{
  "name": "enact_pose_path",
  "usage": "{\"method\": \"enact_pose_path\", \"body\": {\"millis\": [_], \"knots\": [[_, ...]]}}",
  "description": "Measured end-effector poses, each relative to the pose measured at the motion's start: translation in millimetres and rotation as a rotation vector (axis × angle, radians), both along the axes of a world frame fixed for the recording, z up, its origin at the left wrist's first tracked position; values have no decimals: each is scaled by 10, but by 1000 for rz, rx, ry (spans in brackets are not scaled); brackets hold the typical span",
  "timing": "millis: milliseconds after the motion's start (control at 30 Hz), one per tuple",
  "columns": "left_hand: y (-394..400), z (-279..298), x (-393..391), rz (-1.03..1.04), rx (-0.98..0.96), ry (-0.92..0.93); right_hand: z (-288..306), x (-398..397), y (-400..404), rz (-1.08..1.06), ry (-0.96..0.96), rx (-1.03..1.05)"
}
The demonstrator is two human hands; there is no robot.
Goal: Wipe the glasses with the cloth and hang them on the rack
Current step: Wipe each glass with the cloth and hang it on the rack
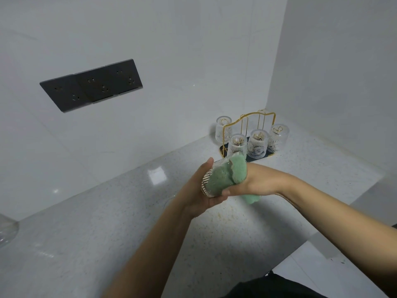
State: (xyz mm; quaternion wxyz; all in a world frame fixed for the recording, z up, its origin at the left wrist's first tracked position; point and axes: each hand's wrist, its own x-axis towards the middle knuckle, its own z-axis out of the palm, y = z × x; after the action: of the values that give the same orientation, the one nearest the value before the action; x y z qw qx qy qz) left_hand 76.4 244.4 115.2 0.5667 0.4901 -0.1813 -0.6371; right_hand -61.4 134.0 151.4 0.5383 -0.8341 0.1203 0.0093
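**Glass held over the tabletop, cloth stuffed inside**

The glass (207,182), ribbed and clear, is held tilted in the air above the tabletop (90,229), in the middle of the scene. The left hand (204,190) grips it from the left and below, fingers curled round its wall. The green cloth (227,176) fills the glass and spills out over its rim, and a loose end hangs down below the right hand (255,182). The right hand clamps on the cloth from the right, its thumb lying along the lower side of the glass; its fingers are hidden behind the cloth.

Just beyond the hands, at the far right corner of the tabletop, stands the rack (249,125), a gold wire frame on a dark base. 4 ribbed glasses (256,143) hang upside down on it: 1 at the far left, 3 in a nearer row. The nearest of them sits just behind the top of the cloth.

On the wall at the left is a dark panel of 3 sockets (92,84). At the left edge of the view a clear rounded object (7,231) rests on the tabletop; what it is cannot be told. The tabletop is pale, speckled and glossy, with light reflecting near its middle.
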Motion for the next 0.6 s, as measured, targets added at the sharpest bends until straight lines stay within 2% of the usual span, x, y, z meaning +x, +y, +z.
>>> {"method": "enact_pose_path", "body": {"millis": [33,100,233,300,400,433,500,600], "knots": [[2,-19,14,-21,13,-21,-5,1,-21,-23,-7,13],[-1,-29,-30,-28,15,-158,12,2,-57,-131,-52,183],[-44,-223,-92,178,-142,-389,2,41,-78,-314,-113,623],[-52,-212,-75,188,-169,-379,-30,31,-54,-251,-106,622],[-24,-22,-32,10,5,-181,-89,11,-11,-79,-9,278],[-20,-8,-6,-50,49,-172,-122,8,-9,-41,13,200],[-3,2,-8,-99,73,-233,-170,0,-25,-98,-15,259],[37,-95,-93,6,-61,-366,-163,-15,-71,-245,-104,588]]}}
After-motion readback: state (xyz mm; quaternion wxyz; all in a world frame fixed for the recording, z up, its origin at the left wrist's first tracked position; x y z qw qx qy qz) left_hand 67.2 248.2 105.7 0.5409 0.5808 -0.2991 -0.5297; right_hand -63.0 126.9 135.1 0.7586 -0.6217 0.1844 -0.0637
